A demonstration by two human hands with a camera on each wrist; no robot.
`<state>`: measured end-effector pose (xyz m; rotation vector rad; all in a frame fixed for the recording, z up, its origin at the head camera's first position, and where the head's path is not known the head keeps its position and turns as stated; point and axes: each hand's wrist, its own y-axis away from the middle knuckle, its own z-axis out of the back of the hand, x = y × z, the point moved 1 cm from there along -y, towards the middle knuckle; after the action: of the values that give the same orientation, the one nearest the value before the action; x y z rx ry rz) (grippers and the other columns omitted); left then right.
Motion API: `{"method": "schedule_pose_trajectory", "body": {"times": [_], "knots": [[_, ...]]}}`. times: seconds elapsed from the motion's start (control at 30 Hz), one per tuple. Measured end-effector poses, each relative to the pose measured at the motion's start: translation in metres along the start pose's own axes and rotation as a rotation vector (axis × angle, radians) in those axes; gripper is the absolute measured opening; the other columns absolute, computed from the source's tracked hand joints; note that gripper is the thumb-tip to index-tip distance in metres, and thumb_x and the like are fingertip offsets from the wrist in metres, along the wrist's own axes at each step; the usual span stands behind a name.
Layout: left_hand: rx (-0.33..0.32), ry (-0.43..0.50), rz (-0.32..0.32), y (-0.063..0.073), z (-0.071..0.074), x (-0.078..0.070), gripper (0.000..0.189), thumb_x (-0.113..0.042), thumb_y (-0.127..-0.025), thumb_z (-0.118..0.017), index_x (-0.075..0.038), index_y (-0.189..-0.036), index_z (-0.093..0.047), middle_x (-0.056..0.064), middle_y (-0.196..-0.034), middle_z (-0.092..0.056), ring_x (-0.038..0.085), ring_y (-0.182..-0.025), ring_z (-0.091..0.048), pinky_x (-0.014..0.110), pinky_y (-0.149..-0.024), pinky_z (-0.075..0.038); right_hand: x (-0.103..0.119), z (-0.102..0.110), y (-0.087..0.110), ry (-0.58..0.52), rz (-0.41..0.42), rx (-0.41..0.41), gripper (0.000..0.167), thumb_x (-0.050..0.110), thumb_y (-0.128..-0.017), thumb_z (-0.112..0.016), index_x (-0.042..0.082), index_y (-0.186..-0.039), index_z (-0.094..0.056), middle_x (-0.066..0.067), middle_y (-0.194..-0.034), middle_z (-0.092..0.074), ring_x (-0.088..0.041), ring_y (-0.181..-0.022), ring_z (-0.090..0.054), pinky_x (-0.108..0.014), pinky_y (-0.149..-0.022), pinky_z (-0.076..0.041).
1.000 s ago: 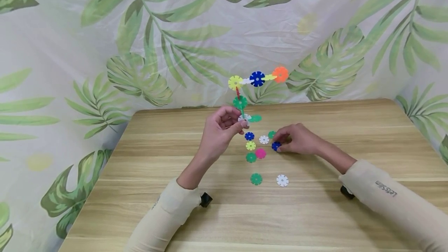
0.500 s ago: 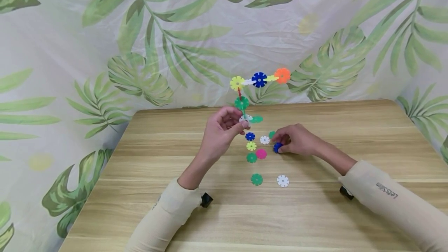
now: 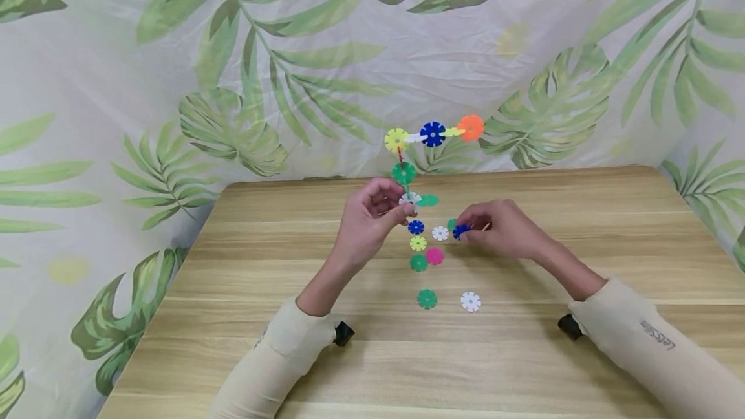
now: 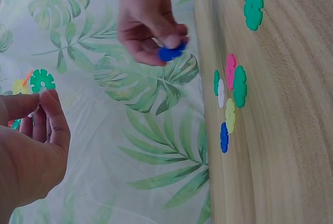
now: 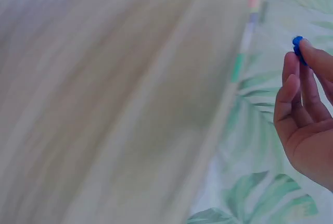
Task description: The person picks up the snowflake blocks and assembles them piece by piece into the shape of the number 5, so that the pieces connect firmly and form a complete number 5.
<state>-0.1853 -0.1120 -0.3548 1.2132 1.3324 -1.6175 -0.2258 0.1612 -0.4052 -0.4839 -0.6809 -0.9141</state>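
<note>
My left hand [image 3: 368, 215] pinches a white notched plastic disc [image 3: 410, 199] between thumb and fingers. That disc is part of a joined chain of snowflake discs: above it come a green disc [image 3: 403, 173], a red one seen edge-on and a yellow disc [image 3: 397, 140]. From there the chain runs right through white, a blue disc [image 3: 432, 134] and yellow to an orange disc [image 3: 470, 128]. A green disc [image 3: 429, 200] sticks out beside the white one. To the right, my right hand [image 3: 505, 228] pinches a loose blue disc [image 4: 171, 52], raised off the table in the left wrist view.
Loose discs lie on the wooden table [image 3: 233, 315] between and below the hands: a blue disc [image 3: 416, 227], a yellow disc [image 3: 418, 243], a pink disc [image 3: 434, 256], several green and white ones. Behind the table's far edge hangs a leaf-print cloth [image 3: 326, 31].
My right hand has lifted the blue disc from the table, rising slightly and turning it. My left hand holds the chain nearly still.
</note>
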Motion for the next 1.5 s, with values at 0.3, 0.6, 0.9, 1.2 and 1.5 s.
{"method": "schedule_pose_trajectory", "body": {"times": [0.3,0.6,0.9,1.2,1.5], "knots": [[0.023,-0.023,0.025,0.001,-0.002,0.001,0.018,0.006,-0.096,-0.072,0.006,-0.112,-0.064,0.009,-0.095,-0.068,0.011,-0.080,-0.072,0.025,-0.075,-0.065,0.046,0.015,0.012,-0.211,0.072,-0.282,0.016,0.008,-0.097,-0.080,0.006,-0.113,-0.081,-0.011,-0.102,-0.081,-0.010,-0.084,-0.074,-0.020,-0.071,-0.060],[0.029,-0.033,0.025,0.002,-0.003,0.002,0.019,0.006,-0.096,-0.071,0.006,-0.114,-0.064,0.008,-0.097,-0.068,0.012,-0.080,-0.071,0.025,-0.075,-0.064,0.053,0.016,0.019,-0.377,0.162,-0.368,0.018,-0.003,-0.096,-0.077,-0.003,-0.114,-0.078,0.014,-0.098,-0.078,-0.008,-0.081,-0.074,-0.020,-0.069,-0.062],[0.016,-0.040,0.020,0.004,-0.003,0.001,0.017,0.004,-0.098,-0.072,0.006,-0.112,-0.063,0.010,-0.101,-0.071,0.010,-0.081,-0.072,0.028,-0.075,-0.065,0.061,0.012,0.019,-0.462,0.127,-0.374,0.023,-0.001,-0.099,-0.074,-0.007,-0.121,-0.075,0.013,-0.099,-0.079,-0.007,-0.080,-0.074,-0.021,-0.074,-0.064],[0.025,-0.075,0.024,0.004,-0.004,0.000,0.011,0.002,-0.101,-0.068,0.003,-0.110,-0.061,0.029,-0.106,-0.075,0.010,-0.083,-0.076,0.023,-0.072,-0.063,0.069,0.007,0.015,-0.493,0.129,-0.360,0.024,0.000,-0.101,-0.072,-0.008,-0.124,-0.074,0.011,-0.101,-0.080,-0.008,-0.082,-0.075,-0.023,-0.077,-0.065],[-0.004,-0.073,0.013,0.002,-0.005,0.000,0.011,0.004,-0.099,-0.067,0.005,-0.109,-0.062,0.027,-0.102,-0.074,0.009,-0.080,-0.075,0.022,-0.067,-0.062,0.070,0.006,0.013,-0.509,0.133,-0.385,0.025,-0.003,-0.099,-0.074,-0.007,-0.123,-0.073,0.011,-0.099,-0.080,-0.008,-0.079,-0.075,-0.024,-0.073,-0.065]]}}
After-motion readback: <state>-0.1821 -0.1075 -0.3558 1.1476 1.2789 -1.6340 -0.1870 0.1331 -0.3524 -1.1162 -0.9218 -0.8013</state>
